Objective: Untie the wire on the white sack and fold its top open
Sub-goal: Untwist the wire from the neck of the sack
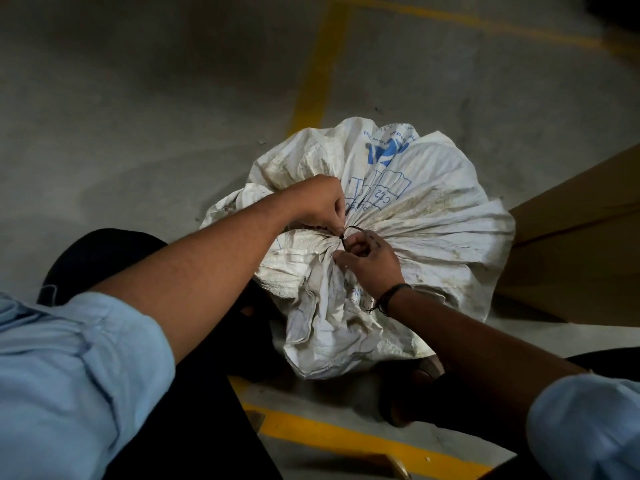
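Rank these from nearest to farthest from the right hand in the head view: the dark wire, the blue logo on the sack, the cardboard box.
1. dark wire: at the right hand fingertips, on the gathered neck.
2. blue logo: on the sack's far side.
3. cardboard box: right of the sack.

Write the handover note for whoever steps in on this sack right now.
Left hand: fingers pinched at the gathered neck, on the dark wire.
Right hand: fingertips on the wire from the near side; a dark band on that wrist.
White sack: on the concrete floor between the knees, a cardboard box to its right.
Done: both hands on the tie.
Left: the wire is looped around the bunched neck, so finish untwisting it, pull it off, then fold the top open.
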`<state>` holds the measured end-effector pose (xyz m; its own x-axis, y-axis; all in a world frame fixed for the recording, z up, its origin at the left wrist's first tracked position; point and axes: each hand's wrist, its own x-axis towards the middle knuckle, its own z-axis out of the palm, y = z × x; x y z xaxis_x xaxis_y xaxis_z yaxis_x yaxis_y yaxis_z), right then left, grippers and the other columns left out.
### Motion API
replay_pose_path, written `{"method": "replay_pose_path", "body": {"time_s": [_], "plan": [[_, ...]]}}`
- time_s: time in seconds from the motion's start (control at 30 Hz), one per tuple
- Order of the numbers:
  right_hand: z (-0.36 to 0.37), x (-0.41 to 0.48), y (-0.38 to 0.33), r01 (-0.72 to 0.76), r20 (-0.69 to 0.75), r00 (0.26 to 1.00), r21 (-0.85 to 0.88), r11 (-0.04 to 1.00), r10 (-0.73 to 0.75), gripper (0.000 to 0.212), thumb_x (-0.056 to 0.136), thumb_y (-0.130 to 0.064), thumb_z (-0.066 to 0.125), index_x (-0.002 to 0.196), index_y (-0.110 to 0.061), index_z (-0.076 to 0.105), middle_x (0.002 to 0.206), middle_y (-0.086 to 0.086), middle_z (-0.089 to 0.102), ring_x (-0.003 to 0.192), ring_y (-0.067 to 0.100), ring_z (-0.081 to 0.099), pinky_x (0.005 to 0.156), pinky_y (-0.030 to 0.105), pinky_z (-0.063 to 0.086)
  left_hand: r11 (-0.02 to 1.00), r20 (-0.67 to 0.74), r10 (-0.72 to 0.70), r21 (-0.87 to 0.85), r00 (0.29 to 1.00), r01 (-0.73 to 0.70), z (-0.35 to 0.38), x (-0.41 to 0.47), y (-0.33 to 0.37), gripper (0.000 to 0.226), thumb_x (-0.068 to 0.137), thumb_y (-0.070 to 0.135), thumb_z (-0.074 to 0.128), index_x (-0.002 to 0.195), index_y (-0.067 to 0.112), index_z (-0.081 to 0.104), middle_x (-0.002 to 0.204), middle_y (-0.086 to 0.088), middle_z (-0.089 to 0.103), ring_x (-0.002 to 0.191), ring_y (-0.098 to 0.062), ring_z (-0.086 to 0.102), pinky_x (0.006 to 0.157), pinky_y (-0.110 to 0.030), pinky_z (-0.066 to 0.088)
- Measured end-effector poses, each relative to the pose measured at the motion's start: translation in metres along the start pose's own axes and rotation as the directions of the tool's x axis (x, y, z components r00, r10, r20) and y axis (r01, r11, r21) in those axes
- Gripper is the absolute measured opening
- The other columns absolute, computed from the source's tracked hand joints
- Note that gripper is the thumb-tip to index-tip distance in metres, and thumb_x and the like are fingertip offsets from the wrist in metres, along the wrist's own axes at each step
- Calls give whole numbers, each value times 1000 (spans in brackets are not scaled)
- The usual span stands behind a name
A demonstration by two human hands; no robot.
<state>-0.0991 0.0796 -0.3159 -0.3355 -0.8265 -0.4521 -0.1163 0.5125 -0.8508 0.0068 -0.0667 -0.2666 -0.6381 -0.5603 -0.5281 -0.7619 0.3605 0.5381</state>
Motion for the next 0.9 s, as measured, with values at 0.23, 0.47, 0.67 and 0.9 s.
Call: {"method": "replay_pose_path", "body": {"time_s": [0.23,0.47,0.67,0.9], "plan": [[-5,2,4,0,-101,995,-57,998,-6,7,82,-18,76,80,-12,73,74,2,72,65,11,65,65,27,55,1000,-5,19,-22,1000,-19,-1,-2,1,14,73,9,84,66,20,78,70,6,76,71,-9,72,71,-30,58],[3,-8,5,15,-139,990,92,996,-2,19,78,-12,82,96,-7,77,86,6,76,75,11,70,69,19,57,1000,-14,17,-21,1000,-17,0,0,-4,10,73,10,82,68,18,80,72,6,77,73,-10,73,70,-30,58],[-6,-3,4,-71,-15,997,137,988,74,14,80,-6,77,92,-1,74,78,10,73,60,10,64,57,19,52,1000,-5,8,-2,1000,-8,1,1,-2,7,72,10,83,70,16,80,69,5,76,71,-12,73,66,-29,58],[0,7,7,-106,-57,992,85,991,111,15,86,-19,74,76,-7,74,59,-2,66,50,6,57,51,19,48,1000,6,13,-21,1000,-13,0,0,-1,12,73,9,83,67,18,79,70,4,76,72,-14,73,70,-32,59]]}}
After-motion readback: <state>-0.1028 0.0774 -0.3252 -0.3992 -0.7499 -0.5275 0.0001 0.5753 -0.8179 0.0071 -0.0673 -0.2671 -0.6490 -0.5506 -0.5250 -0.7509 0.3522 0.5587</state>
